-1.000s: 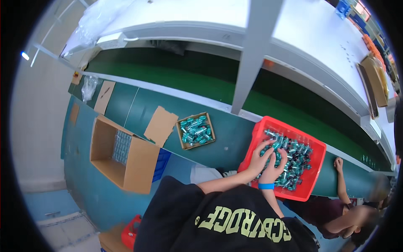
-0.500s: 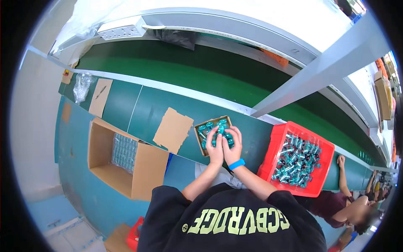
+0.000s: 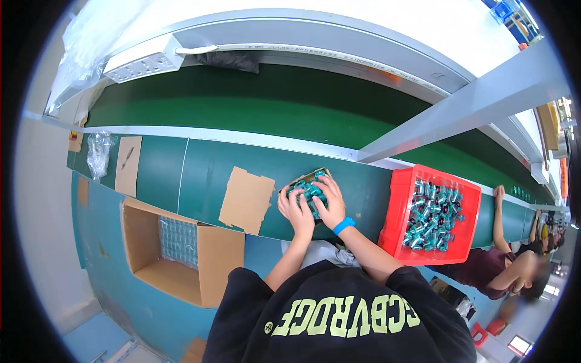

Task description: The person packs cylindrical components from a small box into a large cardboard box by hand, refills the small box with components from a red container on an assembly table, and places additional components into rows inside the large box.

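- Left hand [image 3: 296, 209] and right hand [image 3: 331, 206] cup teal plastic parts [image 3: 309, 192] at the small cardboard box [image 3: 301, 179]; finger grip cannot be told.
- Loose parts might spill over its rim if the palms spread.
- Just left of the left hand: cardboard sheet [image 3: 247, 199].
- Right of the right hand: red bin [image 3: 393, 212], its wall obstructing sideways reach.
- Farther left: open carton [image 3: 221, 266].

The left hand [image 3: 296, 213] and the right hand [image 3: 331, 203] hide most of the small box [image 3: 298, 179] and many of the teal parts [image 3: 311, 192] in it, so you can't tell if they grip one. On the left, the thin thing [image 3: 128, 157] on the card [image 3: 126, 180] is too small to name. The far white shelf [image 3: 375, 18] runs off the top edge. On the right, a person's head [image 3: 535, 277] is blurry.
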Motion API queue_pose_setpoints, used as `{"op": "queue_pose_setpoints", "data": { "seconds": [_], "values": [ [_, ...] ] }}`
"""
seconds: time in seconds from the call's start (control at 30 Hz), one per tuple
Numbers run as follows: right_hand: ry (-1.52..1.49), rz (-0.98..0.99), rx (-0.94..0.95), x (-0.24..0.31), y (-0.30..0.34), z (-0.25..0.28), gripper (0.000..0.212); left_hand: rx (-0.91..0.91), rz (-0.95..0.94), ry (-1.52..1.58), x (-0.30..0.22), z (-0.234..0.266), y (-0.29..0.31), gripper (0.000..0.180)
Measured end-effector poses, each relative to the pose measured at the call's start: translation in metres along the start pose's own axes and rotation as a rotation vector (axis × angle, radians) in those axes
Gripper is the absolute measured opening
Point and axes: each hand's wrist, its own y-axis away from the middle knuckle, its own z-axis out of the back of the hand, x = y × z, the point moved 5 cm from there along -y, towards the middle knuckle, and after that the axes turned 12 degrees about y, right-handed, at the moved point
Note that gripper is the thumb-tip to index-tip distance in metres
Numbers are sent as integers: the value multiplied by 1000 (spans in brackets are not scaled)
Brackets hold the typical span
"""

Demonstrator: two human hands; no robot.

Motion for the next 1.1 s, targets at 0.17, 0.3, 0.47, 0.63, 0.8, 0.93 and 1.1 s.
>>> {"op": "queue_pose_setpoints", "data": {
  "seconds": [0.17,0.3,0.47,0.63,0.8,0.93,1.1],
  "values": [
    [181,69,148,-1,-13,-1,61,219,-62,-86,14,15,3,51],
    [135,34,208,-7,-16,-6,65,301,-103,-131,17,17,10,59],
    [-64,-69,128,-18,-20,7,54,256,-64,5,16,20,6,59],
    [-117,-316,-147,-48,14,33,35,159,-106,111,21,27,-16,49],
    [-42,-571,-98,-52,64,41,35,308,280,512,70,9,-79,27],
    [78,-679,536,-71,85,11,48,623,318,408,61,-10,-98,36],
    [-656,-750,576,-37,102,-17,59,902,633,367,43,-8,-80,56]
  ]
}}
